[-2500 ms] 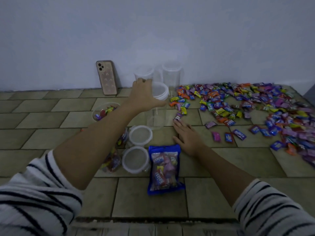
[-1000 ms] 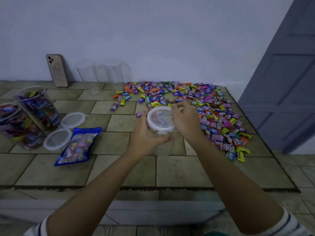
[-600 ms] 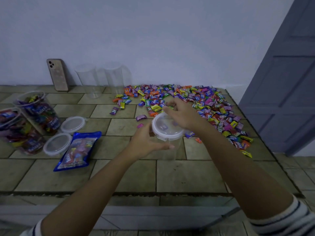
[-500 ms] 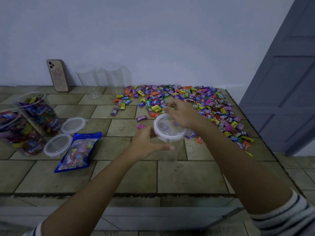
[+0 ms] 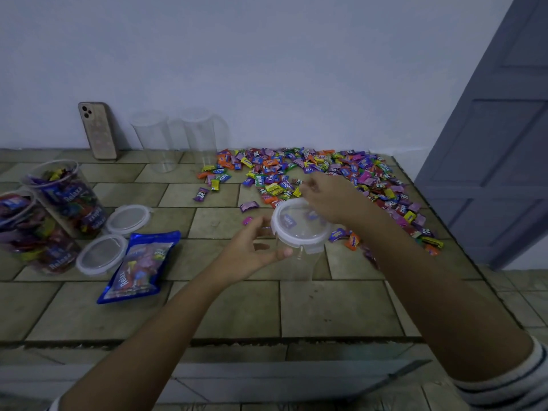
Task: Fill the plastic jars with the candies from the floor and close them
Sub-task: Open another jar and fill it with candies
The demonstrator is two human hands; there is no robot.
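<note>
One view only — worn on the head, looking forward and down, close over the tiled floor [image 5: 326,307]; the wall [image 5: 267,69] fills the upper frame.

Multicoloured candies [image 5: 311,167] upper right; clear jar [image 5: 301,264], white-rimmed lid [image 5: 299,229] at centre; blue bag [image 5: 139,265] lower left; striped sleeve [image 5: 510,390] bottom right.

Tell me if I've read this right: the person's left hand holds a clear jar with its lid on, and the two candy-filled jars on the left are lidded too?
Not quite. The head view shows the two candy-filled jars open on top; two loose lids lie on the floor beside them. The left hand does hold a clear jar with its lid on.
</note>
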